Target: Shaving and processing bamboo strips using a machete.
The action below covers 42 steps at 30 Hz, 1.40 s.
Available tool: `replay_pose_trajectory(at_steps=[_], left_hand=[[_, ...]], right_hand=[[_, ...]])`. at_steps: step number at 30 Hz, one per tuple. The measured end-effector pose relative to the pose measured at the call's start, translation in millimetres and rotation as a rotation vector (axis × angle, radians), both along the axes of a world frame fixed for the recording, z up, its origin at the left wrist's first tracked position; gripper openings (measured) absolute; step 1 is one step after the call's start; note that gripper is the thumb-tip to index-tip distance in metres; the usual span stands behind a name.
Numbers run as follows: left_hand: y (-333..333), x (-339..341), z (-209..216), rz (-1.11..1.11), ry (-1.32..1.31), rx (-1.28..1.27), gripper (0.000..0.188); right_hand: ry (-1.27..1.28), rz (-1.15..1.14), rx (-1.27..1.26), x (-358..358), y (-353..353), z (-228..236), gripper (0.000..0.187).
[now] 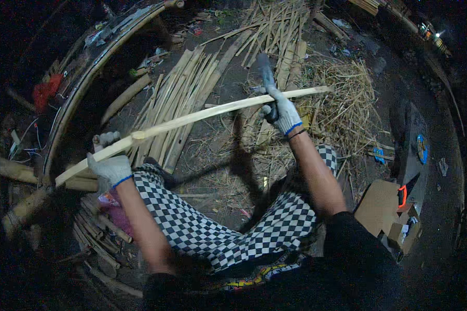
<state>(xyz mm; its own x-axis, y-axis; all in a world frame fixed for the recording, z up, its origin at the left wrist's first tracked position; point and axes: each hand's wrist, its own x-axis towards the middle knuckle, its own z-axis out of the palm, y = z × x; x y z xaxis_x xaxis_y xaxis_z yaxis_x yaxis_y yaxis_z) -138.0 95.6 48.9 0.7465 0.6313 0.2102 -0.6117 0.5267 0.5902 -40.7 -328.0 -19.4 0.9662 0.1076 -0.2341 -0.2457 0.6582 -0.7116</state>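
Note:
A long pale bamboo strip (207, 112) with a raised node near its left end stretches across in front of me. My left hand (110, 165), in a white knit glove with a blue cuff, is closed around the strip's left part. My right hand (285, 113), gloved alike, grips a knife (265, 72) whose dark handle end shows below the fist. Its blade, blurred, points away from me. The strip passes at the right hand, close to the knife; whether the edge touches it I cannot tell. My legs in checkered trousers (192, 225) are spread below.
Split bamboo strips (179, 109) lie in a bundle ahead, more strips (280, 26) beyond. A heap of shavings (342, 103) covers the ground at right. Nearer right are a cardboard box (381, 207) and an orange-and-black handle (402, 197). Cut bamboo pieces (101, 233) lie at left.

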Motion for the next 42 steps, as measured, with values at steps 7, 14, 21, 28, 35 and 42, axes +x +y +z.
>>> replay_pose_trajectory(at_steps=[7,14,21,28,35,42], left_hand=[[12.5,10.3,-4.0,0.054,0.266,0.041,0.055],[13.6,12.1,-20.2,0.107,0.622,0.241,0.073],[-5.5,1.3,-12.5,-0.102,1.113,0.695,0.071],[-91.0,7.4,8.5,0.291,0.650,1.610,0.032],[-118.2,35.5,-24.0,0.485,0.323,1.926,0.046],[-124.6,49.1,-37.6,0.233,0.401,2.055,0.037]], right_hand=[[-0.033,0.040,0.006,8.3,-10.6,-2.0,0.033],[-0.001,-0.087,0.007,22.3,-10.6,0.6,0.034],[0.050,-0.241,0.131,33.4,-12.9,6.4,0.032],[0.049,-0.263,0.061,52.8,-13.3,-7.1,0.029],[-0.094,-0.116,0.021,46.7,18.6,-10.9,0.050],[-0.223,0.050,0.148,38.0,35.0,-3.5,0.033]])
